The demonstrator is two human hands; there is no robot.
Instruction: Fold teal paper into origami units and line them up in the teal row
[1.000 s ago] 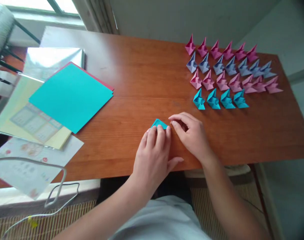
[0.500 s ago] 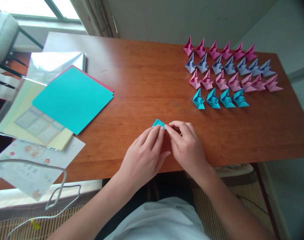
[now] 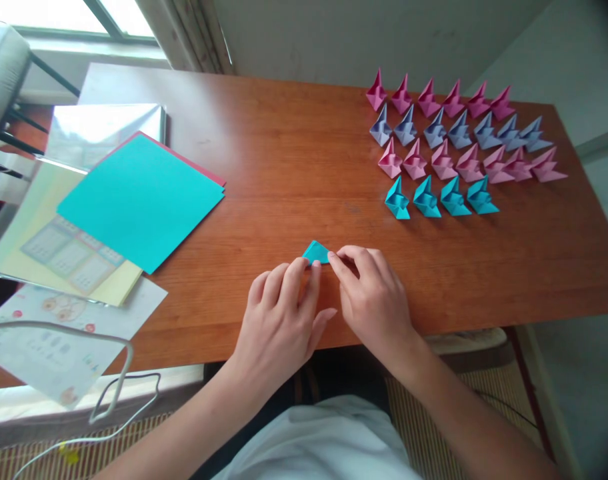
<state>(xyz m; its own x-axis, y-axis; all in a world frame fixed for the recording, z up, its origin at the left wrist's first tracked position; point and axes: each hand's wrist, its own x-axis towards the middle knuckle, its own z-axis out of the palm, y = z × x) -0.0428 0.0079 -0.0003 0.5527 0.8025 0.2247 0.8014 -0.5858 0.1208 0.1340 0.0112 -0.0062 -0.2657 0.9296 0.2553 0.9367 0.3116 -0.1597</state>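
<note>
A small folded piece of turquoise paper [image 3: 316,253] lies on the wooden table in front of me. My left hand [image 3: 279,310] is open, its fingers stretched out and apart, with the index and middle fingertips touching the paper's lower left edge. The thumb of that hand points right, off the paper. My right hand [image 3: 374,293] has its index finger at the paper's right corner, the other fingers curled. Its thumb is mostly hidden beneath the hand.
Folded paper figures stand in rows at the right: magenta ones [image 3: 428,100], lavender ones [image 3: 459,131], pink ones [image 3: 443,162] and turquoise ones [image 3: 453,198]. Turquoise sheets [image 3: 144,200] lie at the left over a clear packet [image 3: 14,233]. A white cable [image 3: 129,353] hangs near the table edge.
My left fingers have drawn back toward me and spread, uncovering more of the folded paper. The right hand stays at the paper's right corner, nearly still.
</note>
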